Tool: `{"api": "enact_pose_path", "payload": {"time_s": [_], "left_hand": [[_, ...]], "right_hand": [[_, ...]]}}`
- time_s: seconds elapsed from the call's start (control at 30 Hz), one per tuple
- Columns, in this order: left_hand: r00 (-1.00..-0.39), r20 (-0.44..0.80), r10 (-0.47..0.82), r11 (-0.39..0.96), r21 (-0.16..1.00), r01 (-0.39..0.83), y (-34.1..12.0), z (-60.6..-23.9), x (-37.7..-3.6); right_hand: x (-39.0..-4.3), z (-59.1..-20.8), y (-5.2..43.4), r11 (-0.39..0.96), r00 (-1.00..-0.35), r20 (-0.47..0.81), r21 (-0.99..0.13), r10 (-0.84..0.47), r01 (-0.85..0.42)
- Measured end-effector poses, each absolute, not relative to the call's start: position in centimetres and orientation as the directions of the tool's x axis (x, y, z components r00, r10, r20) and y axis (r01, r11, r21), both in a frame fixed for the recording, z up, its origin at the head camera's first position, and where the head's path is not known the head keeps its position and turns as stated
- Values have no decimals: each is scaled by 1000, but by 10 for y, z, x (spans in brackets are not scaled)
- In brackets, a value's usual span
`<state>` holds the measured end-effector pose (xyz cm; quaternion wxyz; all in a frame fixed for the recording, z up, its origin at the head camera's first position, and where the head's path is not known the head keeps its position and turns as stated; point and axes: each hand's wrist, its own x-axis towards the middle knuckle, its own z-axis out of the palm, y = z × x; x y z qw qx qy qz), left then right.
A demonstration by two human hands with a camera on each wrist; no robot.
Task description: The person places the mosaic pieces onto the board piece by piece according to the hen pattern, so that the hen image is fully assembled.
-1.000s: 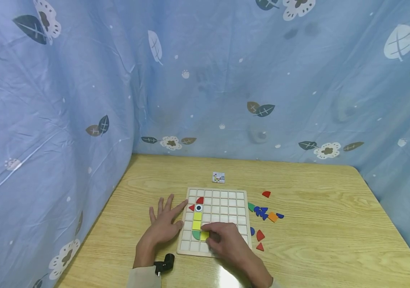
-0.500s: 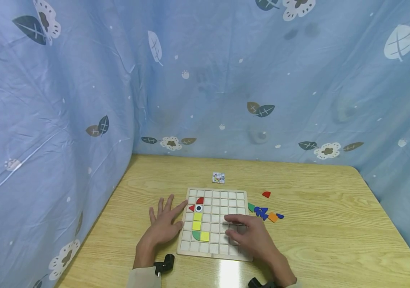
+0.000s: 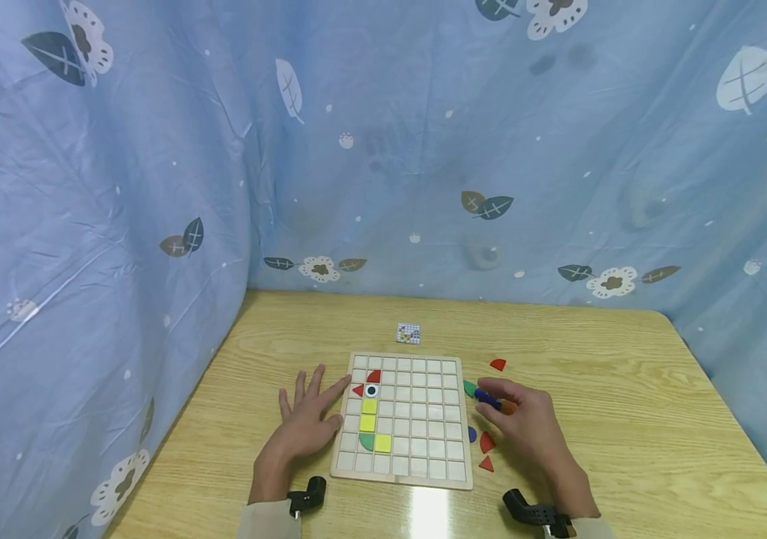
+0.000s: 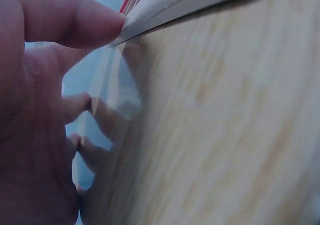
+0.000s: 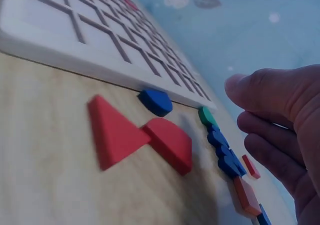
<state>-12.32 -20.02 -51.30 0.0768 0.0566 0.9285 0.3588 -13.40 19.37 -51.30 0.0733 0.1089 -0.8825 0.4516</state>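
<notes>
A wooden grid board [image 3: 447, 449] lies on the table, with a red quarter-round [image 3: 374, 375], an eye piece [image 3: 372, 390], yellow squares [image 3: 369, 414] and a green quarter [image 3: 366, 441] in its left columns. My left hand [image 3: 309, 415] lies flat beside it, one fingertip [image 4: 107, 25] touching the board edge [image 4: 175, 7]. My right hand [image 3: 500, 400] hovers with loosely curled fingers [image 5: 270, 130] over the loose blue pieces [image 5: 225, 152] and orange piece [image 5: 246, 195] right of the board, holding nothing.
More loose pieces lie right of the board: a red triangle [image 5: 112, 132], a red quarter [image 5: 170, 142], a blue piece [image 5: 156, 101], a green one [image 5: 206, 116] and a red one [image 3: 498, 364]. A small pattern card [image 3: 408, 333] lies behind. Blue cloth surrounds the table [image 3: 625, 449].
My right hand left the yellow square at the board's lower left, crossed the board to the right and now hovers over the loose pieces. The left hand stayed still.
</notes>
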Motion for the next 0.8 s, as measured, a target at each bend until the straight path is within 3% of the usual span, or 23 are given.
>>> {"api": "enact_pose_path", "payload": {"time_s": [0.6, 0.8], "left_hand": [[-982, -109, 151, 730, 683, 37, -200, -512, -122], [-986, -27, 162, 682, 726, 92, -202, -520, -122]], "right_hand": [[-163, -527, 181, 686, -944, 258, -650, -206, -327], [-159, -529, 190, 703, -945, 268, -634, -190, -321]]}}
